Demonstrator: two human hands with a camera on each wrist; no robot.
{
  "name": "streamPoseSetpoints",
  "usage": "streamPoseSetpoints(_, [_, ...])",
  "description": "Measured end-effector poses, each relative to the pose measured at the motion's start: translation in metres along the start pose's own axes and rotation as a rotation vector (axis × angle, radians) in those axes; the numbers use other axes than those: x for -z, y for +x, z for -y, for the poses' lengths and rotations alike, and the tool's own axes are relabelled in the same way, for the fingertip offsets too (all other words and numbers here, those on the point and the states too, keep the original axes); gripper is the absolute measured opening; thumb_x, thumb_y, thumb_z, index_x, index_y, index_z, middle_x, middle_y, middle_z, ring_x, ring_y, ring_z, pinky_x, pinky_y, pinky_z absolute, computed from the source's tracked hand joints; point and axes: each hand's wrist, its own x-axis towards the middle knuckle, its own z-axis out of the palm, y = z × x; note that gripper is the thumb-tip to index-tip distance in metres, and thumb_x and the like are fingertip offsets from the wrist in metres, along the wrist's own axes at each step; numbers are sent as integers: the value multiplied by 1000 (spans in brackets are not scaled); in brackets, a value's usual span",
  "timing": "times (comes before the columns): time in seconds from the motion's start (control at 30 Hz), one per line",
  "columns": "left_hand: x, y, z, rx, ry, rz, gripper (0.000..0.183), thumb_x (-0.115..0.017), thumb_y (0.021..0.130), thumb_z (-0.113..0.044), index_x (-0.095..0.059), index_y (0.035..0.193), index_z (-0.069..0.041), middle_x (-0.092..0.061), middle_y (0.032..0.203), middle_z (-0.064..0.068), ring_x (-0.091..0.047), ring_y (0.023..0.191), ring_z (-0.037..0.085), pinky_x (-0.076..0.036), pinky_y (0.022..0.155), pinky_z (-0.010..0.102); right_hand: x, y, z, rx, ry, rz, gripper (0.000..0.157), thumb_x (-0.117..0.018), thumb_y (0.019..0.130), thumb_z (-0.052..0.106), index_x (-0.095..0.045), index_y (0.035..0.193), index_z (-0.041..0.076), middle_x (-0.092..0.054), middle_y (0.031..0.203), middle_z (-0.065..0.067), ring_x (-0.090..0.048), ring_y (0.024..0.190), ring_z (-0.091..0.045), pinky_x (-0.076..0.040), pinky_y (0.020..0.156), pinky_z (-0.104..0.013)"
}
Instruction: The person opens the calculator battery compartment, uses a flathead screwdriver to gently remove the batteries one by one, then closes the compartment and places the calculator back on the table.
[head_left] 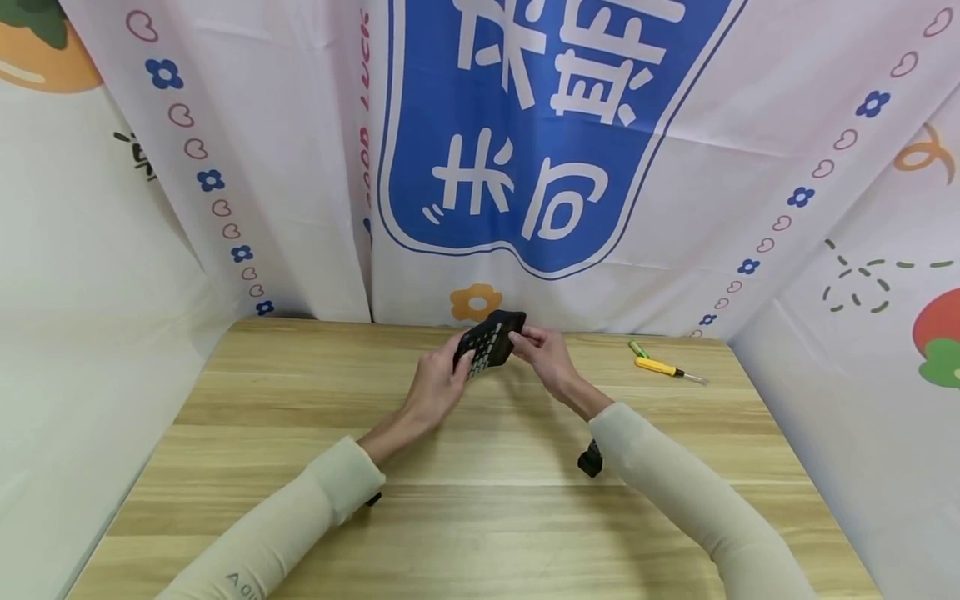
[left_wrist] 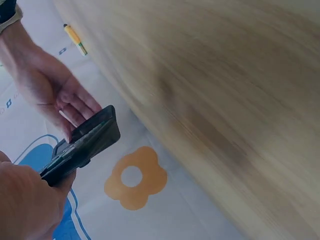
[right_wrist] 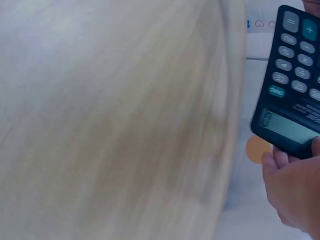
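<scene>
Both hands hold a black calculator (head_left: 491, 343) tilted above the far edge of the table. My left hand (head_left: 435, 379) grips its keypad end, thumb over the front. At the display end, my right hand (head_left: 551, 360) pinches a corner, its thumb on the front and fingers behind. The right wrist view shows the calculator (right_wrist: 287, 90) with grey and green keys and a small dark mark on its screen. From the left wrist, the calculator (left_wrist: 82, 145) is seen nearly edge-on.
A yellow-handled screwdriver (head_left: 660, 367) lies at the far right of the wooden table (head_left: 480, 517), beside a small green battery (head_left: 637, 349). White printed cloth (head_left: 300, 167) hangs directly behind the table and along both sides. A black wrist device (head_left: 591, 460) shows under the right sleeve.
</scene>
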Motion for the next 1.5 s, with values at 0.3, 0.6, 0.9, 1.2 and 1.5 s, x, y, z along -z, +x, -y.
streamPoseSetpoints(0.3, [4,4,-5,124,-77,27,31,-64,103,-1,-64,131,13,-73,118,33,-75,107,43,-66,84,46,6,3,-2,5,-97,-25,29,-69,105,16,-71,123,-7,-76,113,-16,-75,98,-15,-60,100,-45])
streamPoseSetpoints(0.6, [12,7,-4,291,-128,85,31,-71,99,-3,-68,127,10,-74,118,29,-76,106,40,-66,83,43,16,7,13,63,-319,22,28,-70,105,23,-75,117,-2,-76,108,-12,-74,105,-24,-62,96,-43])
streamPoseSetpoints(0.9, [13,3,4,321,-113,148,21,-78,94,-5,-75,110,8,-79,104,23,-79,88,28,-64,66,28,22,10,27,162,-577,107,25,-69,105,22,-77,110,-1,-75,99,-14,-59,86,-17,-52,80,-30])
streamPoseSetpoints(1.2, [12,-1,9,329,-101,196,17,-75,99,-15,-78,94,0,-81,93,13,-78,84,20,-54,59,21,20,15,35,230,-662,148,27,-72,103,17,-77,125,1,-79,115,-14,-73,94,-20,-62,84,-35])
streamPoseSetpoints(1.5, [13,-5,15,397,-58,283,21,-75,100,-20,-79,87,-4,-80,85,7,-61,60,11,-39,48,19,17,18,47,237,-781,249,27,-73,102,15,-77,125,1,-80,102,-10,-61,78,-16,-53,72,-28])
